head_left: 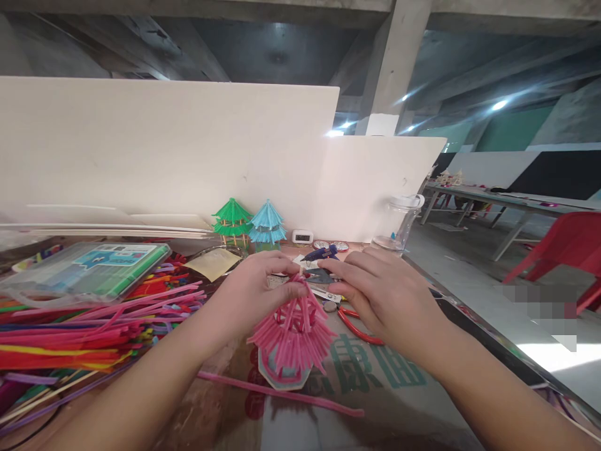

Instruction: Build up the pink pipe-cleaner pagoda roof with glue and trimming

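Your left hand [253, 282] pinches the pink fuzzy-stem tiered model [298, 341], right hand [392, 291] grip unclear; likely tip work, needing steadiness next.

We've bright pink on our pipe-cleaner pagoda [300, 344]! There's our green pagoda [232, 210], our pale-blue pagoda [267, 216], and a red chair [558, 247].

Left hand [260, 285] pinched, right [382, 288] perhaps likewise
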`<state>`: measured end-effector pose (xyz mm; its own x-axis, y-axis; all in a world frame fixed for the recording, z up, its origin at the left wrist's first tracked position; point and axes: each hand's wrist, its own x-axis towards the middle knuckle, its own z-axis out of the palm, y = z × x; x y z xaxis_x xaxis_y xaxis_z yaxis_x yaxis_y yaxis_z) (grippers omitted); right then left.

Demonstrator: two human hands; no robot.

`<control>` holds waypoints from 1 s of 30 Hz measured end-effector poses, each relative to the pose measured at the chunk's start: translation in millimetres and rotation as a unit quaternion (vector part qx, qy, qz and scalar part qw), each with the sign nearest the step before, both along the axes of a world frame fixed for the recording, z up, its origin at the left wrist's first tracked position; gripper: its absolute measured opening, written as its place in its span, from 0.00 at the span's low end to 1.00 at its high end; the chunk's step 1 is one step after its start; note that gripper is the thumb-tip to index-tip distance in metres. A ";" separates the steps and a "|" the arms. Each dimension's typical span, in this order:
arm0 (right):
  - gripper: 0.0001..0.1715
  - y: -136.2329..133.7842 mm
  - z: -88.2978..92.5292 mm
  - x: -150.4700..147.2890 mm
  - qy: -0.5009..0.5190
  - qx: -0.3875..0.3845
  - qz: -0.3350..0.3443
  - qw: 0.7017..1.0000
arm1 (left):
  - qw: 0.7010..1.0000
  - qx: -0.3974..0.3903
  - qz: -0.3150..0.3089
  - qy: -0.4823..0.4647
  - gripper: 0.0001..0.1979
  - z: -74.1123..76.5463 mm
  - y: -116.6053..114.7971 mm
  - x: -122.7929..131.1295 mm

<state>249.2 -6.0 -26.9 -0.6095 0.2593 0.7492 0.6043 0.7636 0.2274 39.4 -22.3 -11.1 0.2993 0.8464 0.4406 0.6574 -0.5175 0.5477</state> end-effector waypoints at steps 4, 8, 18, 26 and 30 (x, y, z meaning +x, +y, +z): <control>0.15 4.1 -4.0 -0.8 -0.003 0.003 -0.008 1.000 | 1.000 -0.011 0.000 0.007 0.07 -0.2 0.0 1.1; 0.14 4.4 -4.9 -0.6 -0.012 0.009 -0.012 1.000 | 1.000 0.005 -0.010 0.009 0.08 -1.2 1.1 1.3; 0.15 5.3 -3.0 0.2 -0.016 0.011 0.007 1.000 | 1.000 0.010 -0.022 0.010 0.06 -1.3 1.3 2.1; 0.15 4.0 -0.9 0.4 -0.023 0.027 0.000 0.999 | 0.999 0.013 -0.026 0.014 0.06 -0.3 0.4 2.5; 0.15 4.0 -1.6 0.3 -0.024 0.030 0.002 0.999 | 1.000 0.011 -0.024 0.017 0.07 0.2 -0.3 2.7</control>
<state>249.5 -2.1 -28.5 -0.6462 0.2119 0.7332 0.5883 0.7503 0.3016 42.1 -22.7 -10.9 0.3547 0.8209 0.4475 0.6491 -0.5607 0.5140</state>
